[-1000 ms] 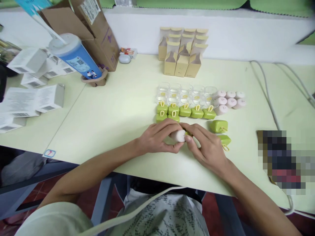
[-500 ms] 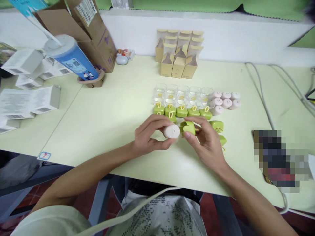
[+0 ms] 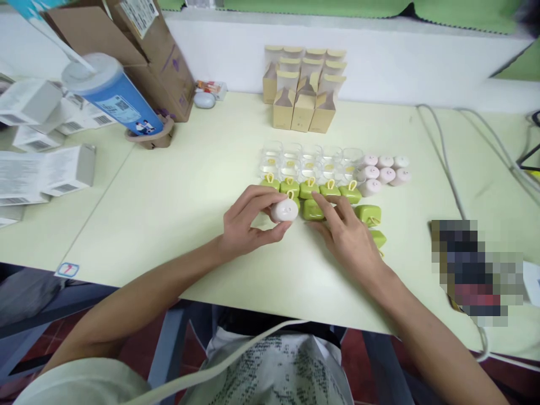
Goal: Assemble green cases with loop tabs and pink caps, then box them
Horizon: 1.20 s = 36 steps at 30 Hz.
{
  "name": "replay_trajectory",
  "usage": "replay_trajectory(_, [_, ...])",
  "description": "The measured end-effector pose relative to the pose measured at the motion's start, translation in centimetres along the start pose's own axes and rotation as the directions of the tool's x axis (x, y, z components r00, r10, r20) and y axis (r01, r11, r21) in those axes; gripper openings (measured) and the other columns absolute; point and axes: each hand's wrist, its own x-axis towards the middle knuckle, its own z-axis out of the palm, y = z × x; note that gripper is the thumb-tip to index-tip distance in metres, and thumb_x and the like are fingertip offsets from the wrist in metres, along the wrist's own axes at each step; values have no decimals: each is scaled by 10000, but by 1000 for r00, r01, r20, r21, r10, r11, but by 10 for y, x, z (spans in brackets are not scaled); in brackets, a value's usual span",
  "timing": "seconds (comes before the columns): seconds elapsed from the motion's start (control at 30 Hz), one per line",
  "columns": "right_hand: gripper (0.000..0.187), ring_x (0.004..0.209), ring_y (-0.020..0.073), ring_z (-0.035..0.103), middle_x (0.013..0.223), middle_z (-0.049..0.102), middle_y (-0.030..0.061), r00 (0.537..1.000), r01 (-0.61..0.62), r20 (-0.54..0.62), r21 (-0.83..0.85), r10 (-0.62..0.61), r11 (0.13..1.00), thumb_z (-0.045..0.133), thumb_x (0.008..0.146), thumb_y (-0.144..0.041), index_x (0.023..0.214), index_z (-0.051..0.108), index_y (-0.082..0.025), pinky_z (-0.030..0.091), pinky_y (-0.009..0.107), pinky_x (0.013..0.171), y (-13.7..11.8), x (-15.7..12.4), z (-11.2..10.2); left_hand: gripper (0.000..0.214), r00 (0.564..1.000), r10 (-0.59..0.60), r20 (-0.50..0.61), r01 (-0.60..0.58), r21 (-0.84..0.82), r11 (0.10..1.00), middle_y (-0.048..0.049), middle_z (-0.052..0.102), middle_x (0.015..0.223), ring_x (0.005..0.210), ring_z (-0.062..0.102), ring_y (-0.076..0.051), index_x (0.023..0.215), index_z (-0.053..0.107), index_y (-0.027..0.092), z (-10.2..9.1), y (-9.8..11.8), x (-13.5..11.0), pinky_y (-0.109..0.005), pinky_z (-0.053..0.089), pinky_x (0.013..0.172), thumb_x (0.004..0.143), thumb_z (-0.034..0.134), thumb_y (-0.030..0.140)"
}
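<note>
My left hand (image 3: 248,219) pinches a whitish oval-ended cylinder (image 3: 286,210) between thumb and fingers, with its end face tilted up. It hovers just in front of the short row of green covers with yellow loops. My right hand (image 3: 348,230) has its thumb and fingers around a glossy green cover (image 3: 313,210) low at the table, in front of a row of similar green covers (image 3: 329,189). Its fingers hide part of that cover. Two more green covers, one of them (image 3: 368,215) lying on its side, are just right of this hand.
Clear plastic cups (image 3: 291,157) stand behind the green covers, with several pale pink cylinders (image 3: 386,175) to their right. Open cardboard boxes (image 3: 304,107) stand by the wall. A blue cup (image 3: 122,107) and white boxes (image 3: 70,169) are left; a cable (image 3: 447,163) runs along the right.
My right hand has lowered the green cover to the table beside the others and turned it, so its open side no longer shows. My left hand moved slightly left with the cylinder.
</note>
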Motion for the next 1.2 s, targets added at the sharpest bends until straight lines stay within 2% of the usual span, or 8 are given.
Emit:
replay_trajectory(0.3, [528, 1051, 356, 831, 1369, 747, 212, 999, 7, -32, 96, -4, 995, 487, 1153, -214, 1680, 510, -197, 737, 492, 730, 2, -1, 3, 328, 1000, -15, 23, 15, 39, 999, -68, 773, 1125, 967, 765, -155, 1299, 707, 196, -1, -4, -1, -200, 667, 638, 1013, 797, 329])
replay_trajectory(0.57, [567, 951, 294, 823, 1360, 726, 196, 997, 21, -72, 122, -12, 992, 527, 1116, -172, 1680, 490, -217, 707, 411, 642, 1, -3, 3, 331, 999, -16, 44, 14, 29, 999, -69, 777, 1130, 978, 771, -154, 1304, 710, 193, 0, -4, -2, -197, 668, 665, 1006, 806, 301])
replay_trajectory(0.7, [561, 809, 230, 777, 1296, 730, 186, 972, 81, -229, 92, -58, 992, 582, 1078, -115, 1631, 526, -195, 633, 350, 578, -5, -1, -5, 338, 998, -2, 66, 0, 25, 1000, -83, 791, 1135, 970, 784, -154, 1302, 717, 176, 1, -4, -1, -204, 670, 688, 1012, 819, 315])
replay_trajectory(0.8, [533, 877, 221, 754, 1269, 713, 157, 922, 245, -361, 255, -143, 935, 650, 1057, -119, 1574, 585, -233, 660, 373, 719, -12, 0, -15, 377, 995, 23, 97, -24, 9, 1000, -85, 805, 1137, 979, 805, -167, 1324, 714, 189, 2, -1, -1, -242, 703, 746, 1025, 828, 387])
replay_trajectory(0.9, [490, 910, 198, 741, 1310, 674, 151, 919, 346, -341, 459, -197, 819, 741, 1049, -179, 1523, 629, -234, 674, 389, 825, -20, -1, -20, 419, 993, 43, 112, -33, -82, 996, -92, 821, 1113, 1012, 823, -185, 1324, 715, 180, 5, 5, -3, -287, 733, 858, 1002, 850, 411])
replay_trajectory(0.97, [439, 876, 169, 740, 1325, 665, 144, 923, 347, -332, 499, -195, 794, 765, 1048, -183, 1472, 664, -235, 674, 374, 825, -24, -2, -18, 461, 992, -14, 122, 37, -192, 981, -93, 826, 1100, 1024, 824, -187, 1339, 708, 171, 8, 9, -6, -286, 738, 886, 970, 880, 388])
replay_trajectory(1.1, [371, 1066, 230, 784, 1287, 732, 124, 911, 337, -381, 473, -156, 814, 764, 1033, -134, 1382, 717, -251, 679, 402, 880, -23, 0, -16, 511, 973, -164, 162, 221, -455, 862, -129, 780, 1258, 1033, 819, -171, 1493, 632, 204, 11, 10, -10, -235, 735, 756, 1058, 770, 436])
replay_trajectory(1.2, [314, 1080, 255, 790, 1195, 796, 96, 865, 272, -502, 427, -24, 862, 816, 1001, -198, 1304, 750, -248, 675, 401, 835, 0, 5, -25, 391, 973, -151, 175, 214, -436, 874, -140, 722, 1314, 1018, 800, -155, 1510, 613, 207, 8, 6, -9, -227, 716, 712, 1152, 610, 365])
